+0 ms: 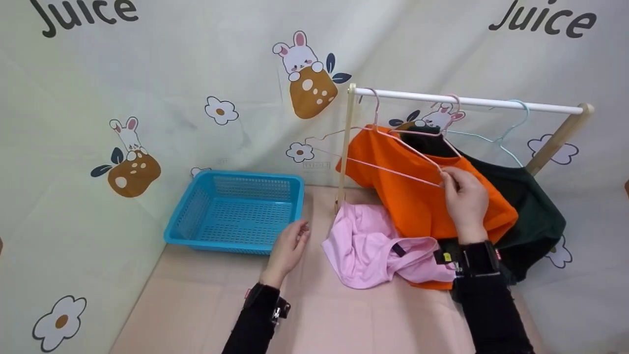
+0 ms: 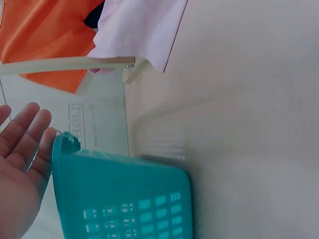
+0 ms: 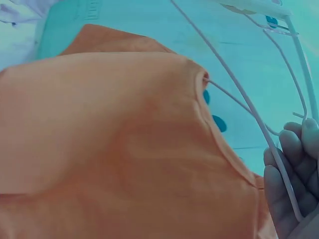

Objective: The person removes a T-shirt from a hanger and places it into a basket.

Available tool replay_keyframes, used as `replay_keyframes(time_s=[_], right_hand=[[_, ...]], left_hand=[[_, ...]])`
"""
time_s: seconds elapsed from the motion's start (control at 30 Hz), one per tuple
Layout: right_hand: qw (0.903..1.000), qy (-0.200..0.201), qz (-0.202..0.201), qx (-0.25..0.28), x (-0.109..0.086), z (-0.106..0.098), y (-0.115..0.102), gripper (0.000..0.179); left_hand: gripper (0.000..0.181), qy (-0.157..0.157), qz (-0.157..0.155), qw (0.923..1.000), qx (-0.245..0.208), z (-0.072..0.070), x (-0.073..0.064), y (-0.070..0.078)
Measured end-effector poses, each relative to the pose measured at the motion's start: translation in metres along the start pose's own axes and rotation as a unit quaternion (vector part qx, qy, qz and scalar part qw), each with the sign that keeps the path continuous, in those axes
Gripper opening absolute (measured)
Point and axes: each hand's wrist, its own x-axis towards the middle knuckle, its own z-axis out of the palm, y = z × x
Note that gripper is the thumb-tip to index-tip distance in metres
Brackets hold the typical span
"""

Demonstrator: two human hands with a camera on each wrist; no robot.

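Observation:
My right hand [image 1: 467, 204] pinches the right corner of a bare pink wire hanger [image 1: 393, 172], whose hook is over the white rail. Behind it an orange shirt [image 1: 417, 209] hangs from a second pink hanger. In the right wrist view the fingers [image 3: 281, 194] curl by the hanger's end, in front of the orange cloth. Low by the rack's left post, a crumpled pink garment [image 1: 363, 250] lies on the table. My left hand [image 1: 287, 248] is beside the right rim of a blue plastic basket [image 1: 236, 246], fingers loosely extended and holding nothing.
The small clothes rack has a white rail [image 1: 408, 94] and wooden posts. Farther right on it, a dark green shirt [image 1: 530, 196] hangs by a light blue hanger [image 1: 506, 137]. A printed cloth backdrop [image 1: 172, 73] stands behind the pink-covered table [image 1: 196, 305].

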Motion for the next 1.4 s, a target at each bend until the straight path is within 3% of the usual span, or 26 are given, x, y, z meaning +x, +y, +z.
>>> replay_keyframes(time_s=[0.17, 0.4, 0.63, 0.8, 1.13, 1.27, 1.4], right_hand=[[0.9988, -0.016, 0.036, 0.029, -0.015, 0.008, 0.005, 0.025], [0.9902, -0.049, 0.105, 0.077, -0.047, 0.021, 0.017, 0.053], [0.987, -0.047, 0.109, 0.108, -0.086, 0.034, 0.034, 0.061], [0.9892, -0.069, 0.1, 0.082, -0.112, 0.043, 0.042, 0.053], [0.9922, -0.11, 0.054, -0.023, -0.161, 0.059, 0.049, 0.053], [0.9888, -0.133, 0.056, -0.038, -0.177, 0.065, 0.048, 0.054], [0.9747, -0.202, 0.073, -0.061, -0.189, 0.07, 0.044, 0.059]], left_hand=[[0.031, -0.015, -0.005, 0.9999, 0.006, 0.01, 0.0, 0.006], [0.033, -0.024, 0.009, 0.9995, 0.018, 0.025, -0.002, 0.01], [0.043, -0.027, 0.032, 0.996, 0.079, 0.043, -0.008, 0.01], [0.059, -0.05, 0.026, 0.9922, 0.111, 0.055, -0.015, 0.012], [0.096, -0.097, 0.001, 0.9802, 0.173, 0.075, -0.026, 0.018], [0.103, -0.115, -0.002, 0.9732, 0.199, 0.083, -0.029, 0.018], [0.107, -0.132, -0.016, 0.9676, 0.215, 0.088, -0.032, 0.018]])
